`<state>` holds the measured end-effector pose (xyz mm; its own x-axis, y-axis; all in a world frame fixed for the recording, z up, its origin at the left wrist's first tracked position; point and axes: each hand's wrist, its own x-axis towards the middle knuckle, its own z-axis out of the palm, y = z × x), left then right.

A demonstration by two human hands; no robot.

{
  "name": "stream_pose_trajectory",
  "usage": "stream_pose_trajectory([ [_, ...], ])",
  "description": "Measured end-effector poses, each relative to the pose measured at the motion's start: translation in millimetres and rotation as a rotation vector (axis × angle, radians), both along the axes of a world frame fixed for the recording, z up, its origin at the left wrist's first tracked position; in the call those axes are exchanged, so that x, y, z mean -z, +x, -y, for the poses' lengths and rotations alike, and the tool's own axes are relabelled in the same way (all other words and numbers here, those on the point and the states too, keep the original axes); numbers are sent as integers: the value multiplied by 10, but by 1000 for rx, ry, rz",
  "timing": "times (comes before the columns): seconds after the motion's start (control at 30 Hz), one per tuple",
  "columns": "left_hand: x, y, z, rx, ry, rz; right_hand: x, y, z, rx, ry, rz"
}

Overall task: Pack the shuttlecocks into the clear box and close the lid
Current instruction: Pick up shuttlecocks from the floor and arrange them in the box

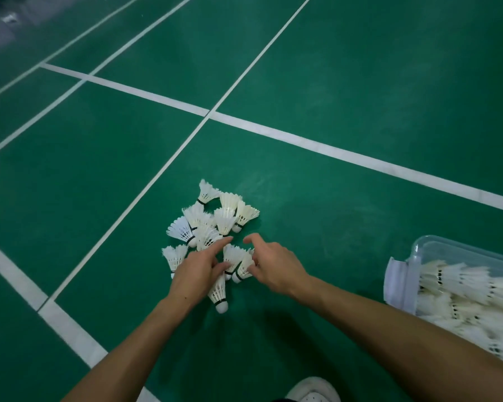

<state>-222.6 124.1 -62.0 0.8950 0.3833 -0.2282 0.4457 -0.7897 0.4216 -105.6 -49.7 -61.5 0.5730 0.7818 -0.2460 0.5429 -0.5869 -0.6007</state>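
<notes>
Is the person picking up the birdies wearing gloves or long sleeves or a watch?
No. The left hand and right hand are bare, with no gloves, rings or watch. Both forearms are uncovered too: no sleeves show anywhere in the picture.

Bare green floor [346, 227] lies open between the pile of shuttlecocks [212, 224] and the clear box [459, 256] at the right, so a hand could cross there unblocked. Left and far of the pile the floor is equally open. A white shoe [314, 391] sits at the near edge.
</notes>
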Motion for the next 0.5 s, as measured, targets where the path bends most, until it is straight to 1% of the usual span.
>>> stream_pose_trajectory([
  [0.17, -49, 270, 79, 73, 68, -145, -225, 54, 378, 52, 3, 2],
  [0.23, -116, 304, 138, 60, 2, -151, -360, 51, 629, 95, 46, 5],
  [0.3, -240, 312, 279, 43, -112, -96, -522, 21, 931, 163, 120, -7],
  [0.4, -541, 347, 652, 80, -249, 23, -778, -29, 1455, 289, 259, -34],
  [0.5, -929, 477, 1176, 124, -398, 118, -976, -103, 2040, 481, 380, -70],
])
